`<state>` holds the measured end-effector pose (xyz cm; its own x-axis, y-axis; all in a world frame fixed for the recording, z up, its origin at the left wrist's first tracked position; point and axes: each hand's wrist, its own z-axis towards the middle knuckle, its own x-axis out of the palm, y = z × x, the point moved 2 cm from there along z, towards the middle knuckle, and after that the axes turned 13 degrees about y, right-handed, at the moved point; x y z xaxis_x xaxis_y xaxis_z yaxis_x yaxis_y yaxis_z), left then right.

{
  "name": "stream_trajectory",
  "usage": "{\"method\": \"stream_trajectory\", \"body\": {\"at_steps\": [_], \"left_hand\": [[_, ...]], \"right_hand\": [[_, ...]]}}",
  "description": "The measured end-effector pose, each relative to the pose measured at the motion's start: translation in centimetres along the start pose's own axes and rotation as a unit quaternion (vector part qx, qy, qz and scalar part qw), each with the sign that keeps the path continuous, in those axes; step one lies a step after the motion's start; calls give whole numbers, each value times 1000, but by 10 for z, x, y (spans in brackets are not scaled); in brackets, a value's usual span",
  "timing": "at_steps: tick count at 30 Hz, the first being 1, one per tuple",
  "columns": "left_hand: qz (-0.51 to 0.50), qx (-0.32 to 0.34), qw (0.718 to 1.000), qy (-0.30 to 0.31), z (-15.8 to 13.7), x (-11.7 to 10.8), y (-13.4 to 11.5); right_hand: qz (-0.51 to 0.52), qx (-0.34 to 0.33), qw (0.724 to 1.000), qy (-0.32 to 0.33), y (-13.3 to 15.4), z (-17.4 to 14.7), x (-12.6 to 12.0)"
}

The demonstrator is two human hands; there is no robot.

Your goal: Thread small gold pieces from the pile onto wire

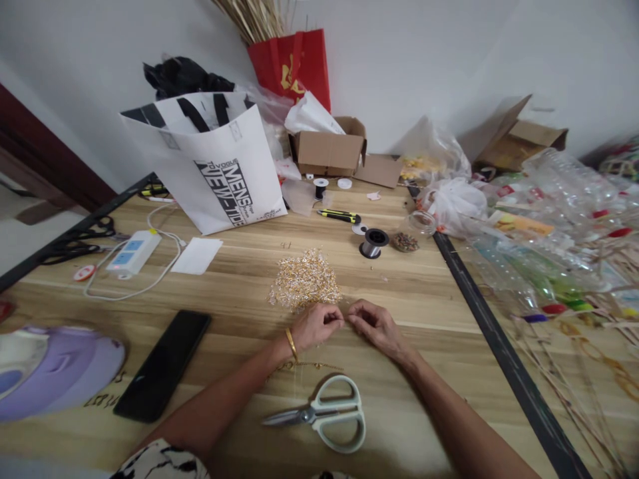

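Note:
My left hand [317, 324], with a gold bangle [291, 344] at its wrist, is closed in a pinch in front of a pile of small gold and clear beads [305, 278]. Almost touching it, my right hand [373, 324] is pinched too, fingertip to fingertip. Whatever lies between the fingers is too fine to make out; a faint thin thread seems to hang below the left hand. Nearer to me, a gold chain [319, 365] lies on the wooden table. Below it rest scissors [337, 414] with pale green handles, blades pointing left.
Behind the beads are a wire spool [373, 243], a yellow cutter knife [339, 216] and a dish of brown beads [405, 241]. A black phone [162, 366] and a power strip [132, 253] lie left. A white bag [214, 166] stands behind; plastic bottles [529, 266] heap up right.

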<state>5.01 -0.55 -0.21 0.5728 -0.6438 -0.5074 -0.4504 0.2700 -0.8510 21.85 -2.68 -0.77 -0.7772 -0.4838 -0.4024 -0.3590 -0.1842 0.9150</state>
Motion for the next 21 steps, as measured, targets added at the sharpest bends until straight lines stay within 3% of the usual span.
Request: {"method": "stream_trajectory", "body": {"at_steps": [8, 14, 21], "left_hand": [[-17, 0, 1000, -1, -1, -2, -1], [-13, 6, 1000, 0, 0, -4, -2], [-12, 7, 1000, -1, 0, -3, -1]], "right_hand": [[-156, -137, 973, -97, 7, -8, 3], [-257, -123, 958, -35, 4, -8, 9], [-262, -118, 958, -8, 1, -6, 10]]}}
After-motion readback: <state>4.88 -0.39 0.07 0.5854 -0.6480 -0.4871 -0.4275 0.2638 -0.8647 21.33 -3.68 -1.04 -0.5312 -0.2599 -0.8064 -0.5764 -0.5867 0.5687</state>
